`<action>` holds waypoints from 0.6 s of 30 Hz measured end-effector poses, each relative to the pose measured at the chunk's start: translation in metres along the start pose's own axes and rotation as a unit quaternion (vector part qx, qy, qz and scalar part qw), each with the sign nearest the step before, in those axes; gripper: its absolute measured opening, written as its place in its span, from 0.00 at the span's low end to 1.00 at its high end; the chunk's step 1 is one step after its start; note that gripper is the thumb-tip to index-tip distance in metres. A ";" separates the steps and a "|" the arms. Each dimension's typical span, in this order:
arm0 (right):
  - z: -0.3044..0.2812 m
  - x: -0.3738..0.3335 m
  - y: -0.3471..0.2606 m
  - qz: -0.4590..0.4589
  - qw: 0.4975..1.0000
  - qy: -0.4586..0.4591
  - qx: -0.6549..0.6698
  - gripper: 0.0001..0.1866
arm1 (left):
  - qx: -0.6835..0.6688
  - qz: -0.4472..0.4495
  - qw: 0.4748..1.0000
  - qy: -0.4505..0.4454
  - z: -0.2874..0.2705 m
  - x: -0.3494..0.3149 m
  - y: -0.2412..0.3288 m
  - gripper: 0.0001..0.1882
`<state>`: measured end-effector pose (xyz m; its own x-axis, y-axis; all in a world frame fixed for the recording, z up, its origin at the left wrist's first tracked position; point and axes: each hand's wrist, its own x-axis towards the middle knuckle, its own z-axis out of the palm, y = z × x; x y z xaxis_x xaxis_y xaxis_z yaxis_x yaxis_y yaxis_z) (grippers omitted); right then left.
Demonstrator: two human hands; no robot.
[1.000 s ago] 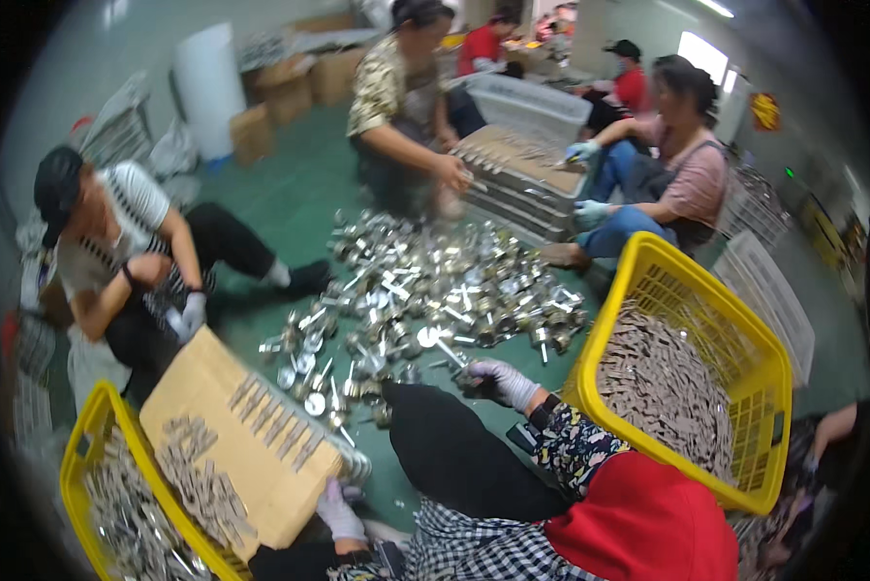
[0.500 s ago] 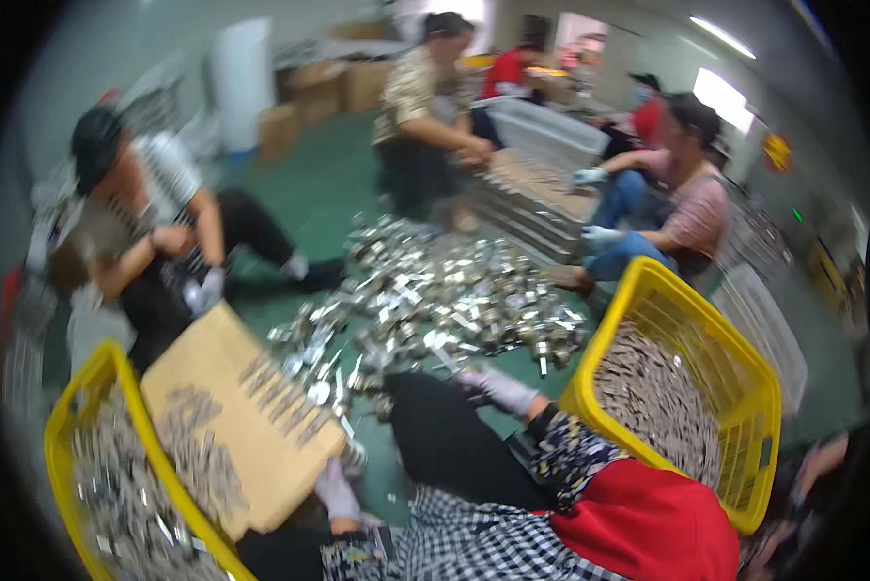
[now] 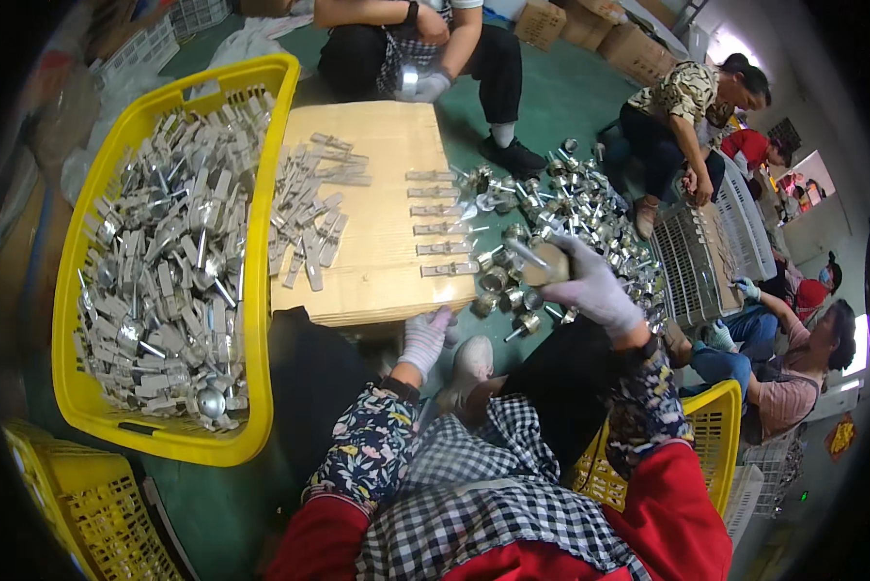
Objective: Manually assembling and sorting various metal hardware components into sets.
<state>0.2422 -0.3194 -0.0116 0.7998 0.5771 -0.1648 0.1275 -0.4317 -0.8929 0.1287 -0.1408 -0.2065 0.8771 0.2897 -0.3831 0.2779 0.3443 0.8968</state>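
In my gloved right hand [image 3: 600,290] is a round metal cup with a stem [image 3: 551,263], held over the near side of a loose pile of similar shiny metal cups [image 3: 590,203]. My gloved left hand [image 3: 423,341] is at the near edge of a cardboard box [image 3: 387,131], its fingers bent and close together; whatever they hold is hidden. On the box top several flat grey-beige clip-like pieces [image 3: 442,229] lie in a row along the right edge. A looser heap of the same pieces [image 3: 309,242] covers its left side.
A yellow basket [image 3: 268,208] full of grey-beige pieces and metal parts stands left of the box. Another yellow basket [image 3: 721,426] is by my right arm, a third [image 3: 57,474] at lower left. Co-workers sit opposite [image 3: 454,44] and at the right [image 3: 687,107].
The view has swung left and down toward the box. My right hand has risen from the near edge of the pile with a metal cup in it. My left hand stays by the box edge.
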 end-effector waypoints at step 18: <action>0.115 0.101 0.048 -0.303 0.878 0.054 -0.366 0.38 | -0.047 -0.050 0.998 -0.008 0.004 0.009 -0.010 0.19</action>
<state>0.2616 -0.2027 -0.1192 0.5002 0.8033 0.3233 0.8607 -0.4202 -0.2874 0.1350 -0.1451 -0.2181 0.8533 0.2352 -0.4654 0.3275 0.4528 0.8293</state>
